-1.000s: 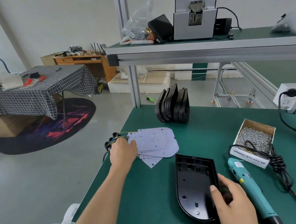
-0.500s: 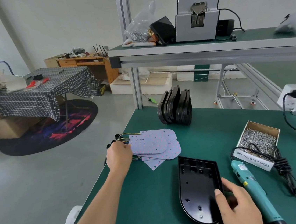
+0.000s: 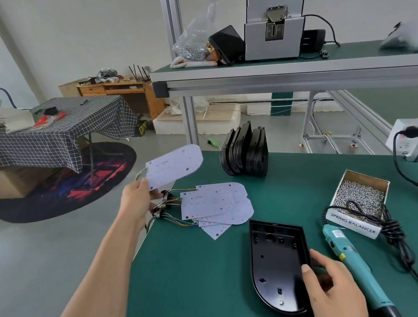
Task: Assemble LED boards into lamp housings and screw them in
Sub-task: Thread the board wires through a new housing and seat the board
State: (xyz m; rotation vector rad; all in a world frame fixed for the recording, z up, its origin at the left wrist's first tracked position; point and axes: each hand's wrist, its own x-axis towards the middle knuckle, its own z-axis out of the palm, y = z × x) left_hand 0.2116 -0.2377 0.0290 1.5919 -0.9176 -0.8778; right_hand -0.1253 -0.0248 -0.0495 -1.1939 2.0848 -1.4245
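Board lifted, housing pinned, nothing seated yet.

Head view: left hand (image 3: 136,200) pinches one LED board (image 3: 175,166) at its wired end, held in the air above the table (image 3: 189,276) edge, clear of the board stack (image 3: 218,206); grip is thumb and fingers on the corner by the wire tail; board looks thin, light, stiff and flat, likely fragile at the solder joints and LED face, so hold by edges, don't pull the wires; right hand (image 3: 330,287) grasps the lamp housing (image 3: 278,262) at its right rim, cavity up; housing looks rigid, glossy, probably slippery; screwdriver (image 3: 353,264) lies just beside, screw box (image 3: 361,191) beyond.
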